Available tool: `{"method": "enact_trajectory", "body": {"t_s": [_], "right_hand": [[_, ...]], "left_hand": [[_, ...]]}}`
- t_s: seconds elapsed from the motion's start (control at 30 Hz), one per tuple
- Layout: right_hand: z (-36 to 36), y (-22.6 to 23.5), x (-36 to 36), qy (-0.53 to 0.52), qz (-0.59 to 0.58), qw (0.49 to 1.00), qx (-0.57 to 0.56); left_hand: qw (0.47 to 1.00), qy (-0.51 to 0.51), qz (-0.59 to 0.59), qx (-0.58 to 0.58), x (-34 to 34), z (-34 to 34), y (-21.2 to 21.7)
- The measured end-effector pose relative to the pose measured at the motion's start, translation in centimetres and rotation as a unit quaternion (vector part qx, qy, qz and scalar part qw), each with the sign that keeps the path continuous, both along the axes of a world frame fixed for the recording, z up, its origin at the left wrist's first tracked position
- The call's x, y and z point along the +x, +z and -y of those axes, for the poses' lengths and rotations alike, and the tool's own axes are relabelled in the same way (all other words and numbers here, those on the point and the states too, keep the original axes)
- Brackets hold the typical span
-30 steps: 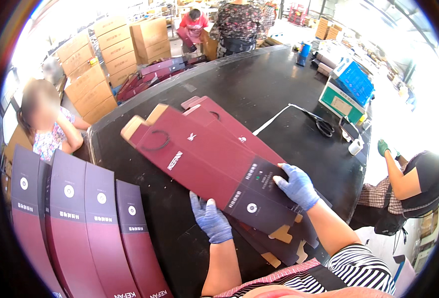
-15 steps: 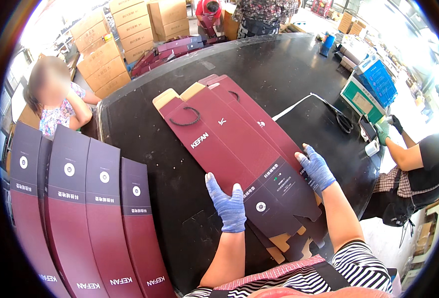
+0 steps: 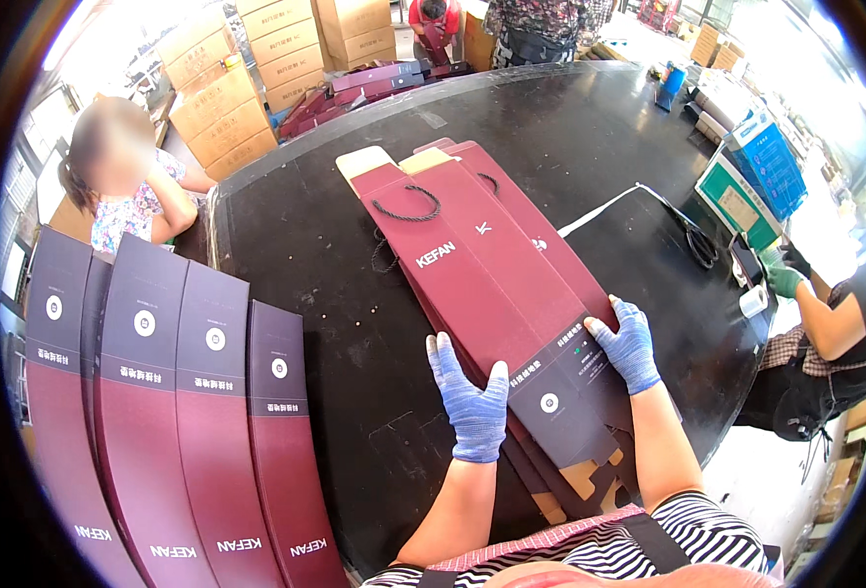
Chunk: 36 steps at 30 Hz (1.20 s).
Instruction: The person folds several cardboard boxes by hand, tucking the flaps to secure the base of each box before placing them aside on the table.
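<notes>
Maroon flattened carton (image 3: 499, 279) | left hand (image 3: 472, 402) at edge | right hand (image 3: 629, 349) opposite

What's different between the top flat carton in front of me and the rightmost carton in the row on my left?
The flat carton has its dark end nearest you; the row carton, farthest. The flat carton shows a black cord handle and tan flaps; the row carton shows neither. Both are maroon with a dark end bearing a round white emblem.
</notes>
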State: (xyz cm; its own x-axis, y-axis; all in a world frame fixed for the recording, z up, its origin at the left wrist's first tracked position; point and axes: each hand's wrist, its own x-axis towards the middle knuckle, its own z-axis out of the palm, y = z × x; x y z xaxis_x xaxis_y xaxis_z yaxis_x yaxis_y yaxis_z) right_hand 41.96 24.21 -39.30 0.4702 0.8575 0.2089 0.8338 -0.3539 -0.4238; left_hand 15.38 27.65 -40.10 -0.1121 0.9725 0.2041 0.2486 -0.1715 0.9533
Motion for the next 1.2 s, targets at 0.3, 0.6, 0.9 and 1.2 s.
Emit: {"method": "enact_trajectory", "body": {"t_s": [0.3,0.6,0.9,1.2], "right_hand": [[-0.6,-0.2,-0.1,-0.004,-0.038,0.999,0.037],[-0.1,-1.5,1.0,0.016,-0.029,0.997,0.068],[-0.7,-1.0,0.6,-0.031,-0.107,0.992,0.065],[-1.9,-0.1,-0.5,-0.028,-0.027,0.998,0.043]], "left_hand": [[0.998,-0.054,-0.013,-0.039,-0.5,-0.5,-0.3],[0.989,-0.127,0.068,0.026,1.3,0.0,-3.5],[0.993,-0.116,0.026,-0.001,1.7,0.5,-2.8],[0.994,-0.110,-0.027,0.007,1.2,-0.2,-2.3]]}}
